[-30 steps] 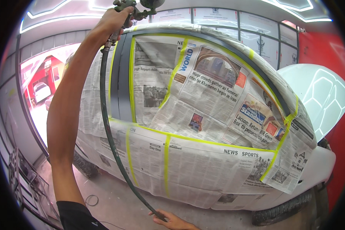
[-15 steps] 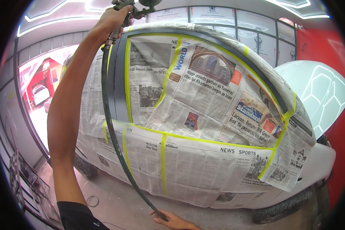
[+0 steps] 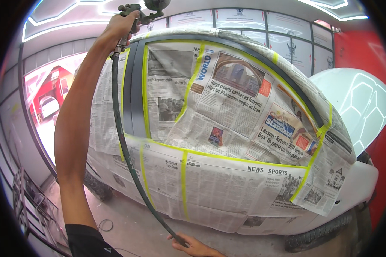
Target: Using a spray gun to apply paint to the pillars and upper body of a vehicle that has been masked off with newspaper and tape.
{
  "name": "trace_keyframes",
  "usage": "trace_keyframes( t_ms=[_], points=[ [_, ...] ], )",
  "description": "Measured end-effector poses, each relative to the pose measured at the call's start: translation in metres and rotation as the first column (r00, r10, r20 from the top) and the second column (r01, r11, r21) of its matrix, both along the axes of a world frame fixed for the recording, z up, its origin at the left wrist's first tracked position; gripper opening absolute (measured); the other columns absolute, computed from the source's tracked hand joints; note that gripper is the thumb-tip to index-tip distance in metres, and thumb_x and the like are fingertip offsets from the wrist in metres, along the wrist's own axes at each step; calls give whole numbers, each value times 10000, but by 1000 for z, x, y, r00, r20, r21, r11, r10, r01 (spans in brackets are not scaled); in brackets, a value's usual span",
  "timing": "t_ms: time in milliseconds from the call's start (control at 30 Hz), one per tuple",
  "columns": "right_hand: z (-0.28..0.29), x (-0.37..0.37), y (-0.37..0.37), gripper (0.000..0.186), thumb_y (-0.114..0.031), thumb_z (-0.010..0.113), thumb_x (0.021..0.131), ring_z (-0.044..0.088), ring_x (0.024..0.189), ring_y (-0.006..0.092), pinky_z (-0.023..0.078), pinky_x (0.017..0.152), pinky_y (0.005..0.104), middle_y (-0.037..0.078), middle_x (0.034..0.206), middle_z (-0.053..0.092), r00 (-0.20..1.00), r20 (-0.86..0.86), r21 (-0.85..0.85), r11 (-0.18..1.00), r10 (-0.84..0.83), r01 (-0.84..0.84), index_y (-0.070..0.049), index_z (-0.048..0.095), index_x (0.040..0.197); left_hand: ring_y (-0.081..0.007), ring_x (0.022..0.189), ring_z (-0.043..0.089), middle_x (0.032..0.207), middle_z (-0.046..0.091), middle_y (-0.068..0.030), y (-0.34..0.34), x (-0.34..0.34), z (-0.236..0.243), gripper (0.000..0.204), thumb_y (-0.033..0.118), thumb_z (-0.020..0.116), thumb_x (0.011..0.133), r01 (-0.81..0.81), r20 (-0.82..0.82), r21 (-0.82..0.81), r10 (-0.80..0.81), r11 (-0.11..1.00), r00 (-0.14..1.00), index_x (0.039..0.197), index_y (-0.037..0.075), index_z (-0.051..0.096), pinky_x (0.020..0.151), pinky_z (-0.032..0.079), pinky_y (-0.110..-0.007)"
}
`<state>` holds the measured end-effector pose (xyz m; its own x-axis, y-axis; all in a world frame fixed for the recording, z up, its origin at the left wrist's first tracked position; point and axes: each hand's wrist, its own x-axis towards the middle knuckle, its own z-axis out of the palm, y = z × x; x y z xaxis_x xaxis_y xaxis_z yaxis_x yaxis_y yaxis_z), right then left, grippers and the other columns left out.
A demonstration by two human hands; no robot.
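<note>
My left hand [image 3: 126,26] is raised at the upper left, closed around a dark spray gun [image 3: 129,10] with a round cup on top. A dark hose [image 3: 129,158] hangs from the gun's fitting down to my right hand [image 3: 186,243], whose fingers are wrapped round it at the bottom edge. Behind both hands stands a car covered in newspaper [image 3: 227,188] edged with yellow-green tape [image 3: 244,158]. A bare grey door pillar and window frame [image 3: 135,94] shows between the papered areas, just below and right of the gun.
A white raised panel [image 3: 347,98] is at the car's right end, before a red wall [image 3: 360,51]. A bright doorway [image 3: 38,98] opens at left, with a metal rack [image 3: 25,201] below it. Tires [image 3: 317,231] rest on the dusty floor [image 3: 128,227], near a thin loose hose [image 3: 105,229].
My left hand with the spray gun has shifted slightly left and down. The view has moved a little. My right hand keeps its hold on the hose.
</note>
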<state>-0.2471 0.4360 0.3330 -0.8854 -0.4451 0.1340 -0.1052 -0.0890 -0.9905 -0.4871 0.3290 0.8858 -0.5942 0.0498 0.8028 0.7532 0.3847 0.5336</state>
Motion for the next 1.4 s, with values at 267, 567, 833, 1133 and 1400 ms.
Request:
trace_keyframes(
  t_ms=[267, 567, 833, 1133, 1400],
  points=[
    [-5, -1, 4, 398, -332, 550, 960, 451, 764, 81, 380, 718, 238, -16, 854, 492, 1000, -7, -3, 1000, -9, 9, -78, 515, 1264, -99, 441, 475, 683, 610, -52, 10, 2, 0, 443, 419, 534, 901, 6, -20, -33, -7, 999, 1000, 881, -16, 618, 383, 423, -270],
    [3, 2, 9, 394, -327, 548, 961, 442, 745, 72, 373, 692, 229, -24, 841, 481, 1000, -4, -7, 1000, -6, 6, -75, 513, 1262, -116, 408, 476, 686, 611, -75, 17, -6, -3, 452, 393, 548, 897, -116, -51, -30, 115, 993, 992, 865, -53, 614, 364, 421, -295],
    [-10, 1, 12, 382, -323, 552, 959, 466, 792, 79, 390, 733, 236, -17, 870, 492, 1000, -1, -5, 1000, -10, 10, -79, 522, 1251, -79, 423, 453, 694, 608, -41, 32, 4, -8, 391, 398, 541, 905, 103, 33, -31, -102, 994, 994, 894, 19, 635, 371, 411, -258],
    [-16, 5, 16, 378, -336, 555, 954, 471, 810, 88, 395, 753, 246, -10, 874, 507, 1000, 3, 22, 1000, -2, 2, -92, 531, 1242, -29, 476, 444, 697, 608, 32, 58, 24, -12, 386, 444, 515, 912, 177, 40, -95, -174, 980, 984, 912, 83, 651, 393, 422, -213],
    [-24, 7, 21, 382, -352, 559, 951, 474, 815, 85, 397, 736, 250, -11, 881, 513, 1000, 13, 14, 1000, -19, 19, -98, 536, 1236, -19, 412, 441, 697, 606, 29, 83, 28, -18, 415, 447, 521, 910, 283, 56, -113, -279, 952, 959, 926, 47, 628, 334, 408, -180]
  ],
)
